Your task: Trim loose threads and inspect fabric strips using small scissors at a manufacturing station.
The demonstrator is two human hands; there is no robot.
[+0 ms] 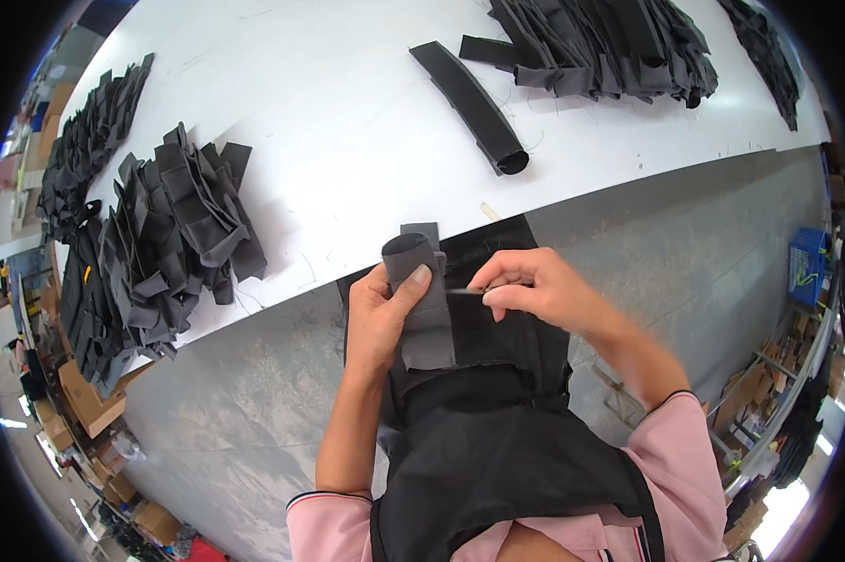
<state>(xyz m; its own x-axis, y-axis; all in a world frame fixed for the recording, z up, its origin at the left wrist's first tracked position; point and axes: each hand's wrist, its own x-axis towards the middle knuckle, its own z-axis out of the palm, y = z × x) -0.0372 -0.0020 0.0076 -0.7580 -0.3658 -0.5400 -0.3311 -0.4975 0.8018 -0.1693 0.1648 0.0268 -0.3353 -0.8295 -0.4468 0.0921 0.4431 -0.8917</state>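
My left hand (385, 309) grips a dark grey fabric piece (429, 318) with an open, tube-like upper end, the thumb pressed on its front. Just to its right, my right hand (527, 288) is closed in a pinch. A thin, light metallic thing (466, 291) sticks out from its fingertips toward the fabric; its kind is too small to make out. Both hands are over my black apron (497, 412), in front of the table's near edge. Farther off, a single dark fabric strip (469, 108) with a rounded open end lies on the white table (329, 122).
A pile of grey fabric pieces (183, 220) sits at the table's left edge, with another heap (95, 140) behind it. A large bundle of strips (609, 47) lies at the far right. Past the table are a grey floor (684, 244), a blue crate (806, 265) and cardboard boxes (90, 393).
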